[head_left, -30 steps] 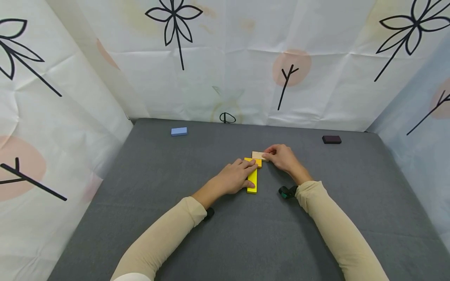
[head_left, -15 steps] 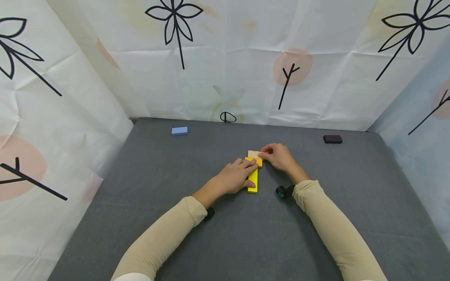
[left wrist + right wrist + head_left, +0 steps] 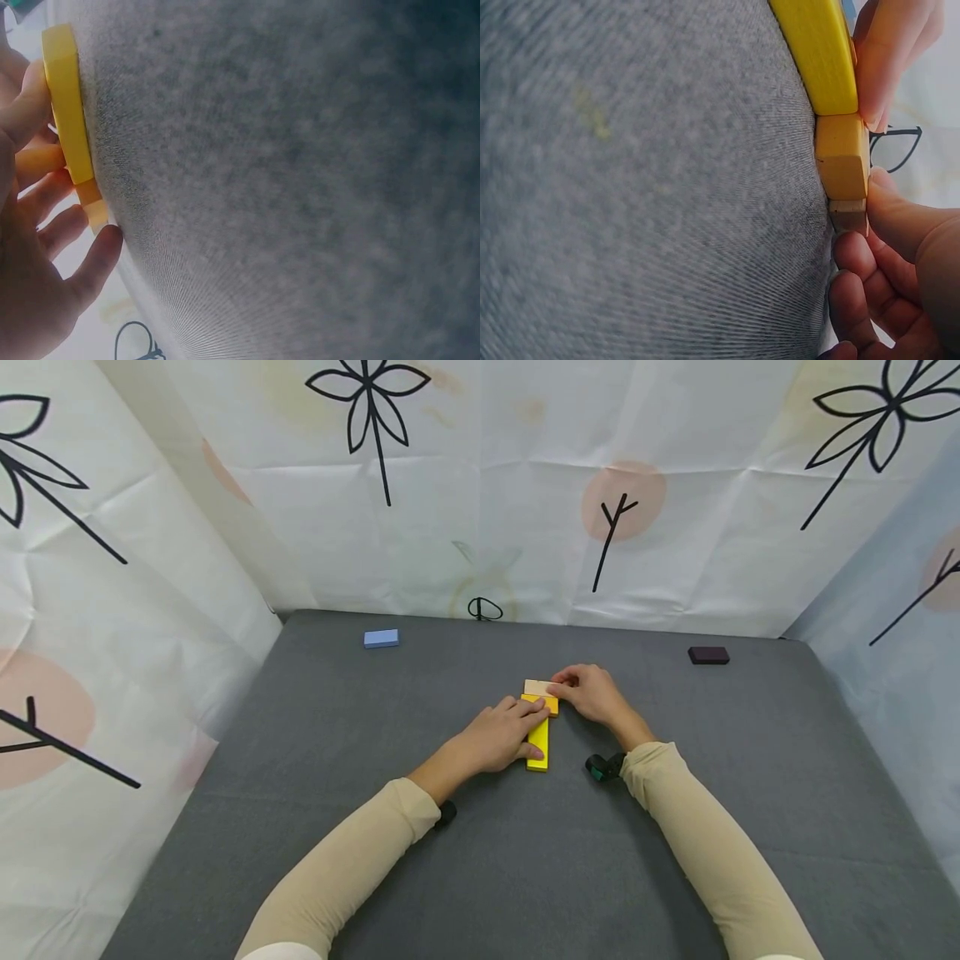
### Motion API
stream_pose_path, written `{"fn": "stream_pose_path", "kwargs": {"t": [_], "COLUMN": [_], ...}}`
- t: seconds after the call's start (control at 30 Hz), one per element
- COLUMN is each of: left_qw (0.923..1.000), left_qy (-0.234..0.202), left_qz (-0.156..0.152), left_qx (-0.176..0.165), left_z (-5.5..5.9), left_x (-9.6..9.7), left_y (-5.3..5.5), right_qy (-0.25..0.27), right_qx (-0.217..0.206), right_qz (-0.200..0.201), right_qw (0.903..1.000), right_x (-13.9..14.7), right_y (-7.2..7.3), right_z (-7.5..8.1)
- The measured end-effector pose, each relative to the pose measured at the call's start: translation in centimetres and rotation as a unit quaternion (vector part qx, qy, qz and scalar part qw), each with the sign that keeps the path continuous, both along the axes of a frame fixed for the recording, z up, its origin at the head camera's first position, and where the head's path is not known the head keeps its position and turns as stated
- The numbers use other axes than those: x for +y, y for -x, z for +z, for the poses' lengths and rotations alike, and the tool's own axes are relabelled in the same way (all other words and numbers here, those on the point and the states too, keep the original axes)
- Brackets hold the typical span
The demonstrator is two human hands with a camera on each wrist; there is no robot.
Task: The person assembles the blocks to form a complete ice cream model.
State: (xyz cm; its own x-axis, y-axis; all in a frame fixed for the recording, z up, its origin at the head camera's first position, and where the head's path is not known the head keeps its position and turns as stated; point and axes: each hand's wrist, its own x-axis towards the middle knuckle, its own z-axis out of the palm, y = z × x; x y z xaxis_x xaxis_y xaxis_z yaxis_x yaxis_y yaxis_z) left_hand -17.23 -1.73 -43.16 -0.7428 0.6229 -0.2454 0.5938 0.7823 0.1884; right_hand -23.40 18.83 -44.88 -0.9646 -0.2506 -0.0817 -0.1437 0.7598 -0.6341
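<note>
A yellow block (image 3: 537, 762) lies lengthwise on the grey table, with an orange block (image 3: 553, 706) crosswise against its far end. Beyond that, a pale wooden block (image 3: 534, 687) lies parallel to the orange one, right alongside it. My left hand (image 3: 493, 737) rests over the yellow and orange blocks, fingers extended and thumb on the yellow block. My right hand (image 3: 592, 695) pinches the right end of the pale block between thumb and fingers. In the right wrist view the yellow block (image 3: 821, 60), orange block (image 3: 842, 165) and pale block (image 3: 847, 216) form a row.
Toward the back left of the table (image 3: 420, 860) lies a blue block (image 3: 381, 638). A dark block (image 3: 708, 656) sits at the back right. White cloth walls (image 3: 510, 510) with plant drawings rise behind and at both sides.
The pale wooden block has slid left along the orange block's far side, moved by my right hand. My left hand stays in place on the yellow and orange blocks.
</note>
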Motion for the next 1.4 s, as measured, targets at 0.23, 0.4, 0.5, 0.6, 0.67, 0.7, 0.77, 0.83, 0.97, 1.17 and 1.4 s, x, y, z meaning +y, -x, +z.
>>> {"fn": "stream_pose_path", "kwargs": {"t": [0.23,0.4,0.5,0.6,0.67,0.7,0.77,0.83,0.97,1.17,1.4], "left_qw": [0.9999,1.0000,0.9999,0.9999,0.9998,0.9998,0.9998,0.9997,0.9994,0.9983,0.9973], "left_qy": [-0.009,-0.004,-0.004,-0.005,-0.006,-0.007,-0.011,-0.015,-0.027,-0.049,-0.057], "left_qz": [0.005,0.007,0.008,0.010,0.012,0.013,0.015,0.017,0.020,0.030,0.043], "left_qx": [-0.007,-0.005,-0.008,-0.012,-0.012,-0.012,-0.011,-0.009,-0.007,-0.006,-0.017], "left_z": [-0.1,0.1,0.1,0.1,0.1,0.1,0.0,0.0,0.0,-0.1,-0.1], "left_x": [0.1,0.2,0.2,0.2,0.2,0.2,0.3,0.3,0.4,0.3,0.4], "left_y": [0.4,0.5,0.6,0.6,0.6,0.6,0.7,0.7,0.7,0.8,1.0], "right_qy": [-0.004,-0.005,-0.005,-0.004,-0.003,-0.003,-0.001,-0.004,-0.013,-0.047,-0.148], "right_qx": [0.006,0.012,0.013,0.013,0.012,0.012,0.012,0.012,0.015,0.035,0.092], "right_qz": [0.013,0.018,0.017,0.016,0.017,0.018,0.021,0.025,0.026,0.004,-0.019], "right_qw": [0.9999,0.9998,0.9998,0.9998,0.9998,0.9998,0.9997,0.9996,0.9994,0.9982,0.9846], "right_x": [0.2,0.2,0.1,0.1,0.1,0.2,0.2,0.3,0.8,2.4,4.2], "right_y": [0.0,0.0,0.1,0.1,0.1,0.1,0.0,0.0,0.0,-0.2,-0.4], "right_z": [0.0,0.1,0.1,0.0,0.0,0.0,0.1,0.2,0.4,1.3,2.3]}}
